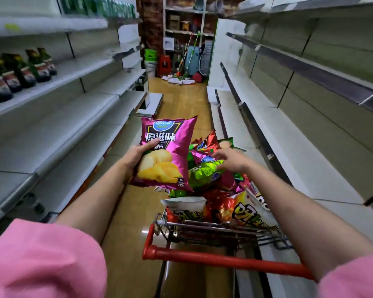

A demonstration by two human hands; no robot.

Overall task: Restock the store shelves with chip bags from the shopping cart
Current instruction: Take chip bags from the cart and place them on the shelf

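While the left shelves (58,134) stand mostly bare, with only a row of dark packets (19,72) on an upper tier, the left hand (136,154) holds a magenta chip bag (167,151) upright over the aisle, just left of the cart; its thumb lies across the bag's face and the other fingers are hidden behind it. The bag's long axis runs bottom to top, tilted slightly right, so its face is to the camera. It carries a blue round logo whose lettering is too blurred to read, large characters 原滋味, part of 薯片 below, and a picture of pale chips. Further right, the shopping cart (202,258), with its red handle, is heaped with more chip bags. The right hand (230,160) reaches over the heap, fingers spread and bent downward, touching or just above a green bag (205,172) lying flat beneath it; a grasp is not yet closed. The nearest white bags (250,209) show bold yellow lettering that is cut off. The held bag is nearer the left shelves, so that hand seems best placed to stock it there.
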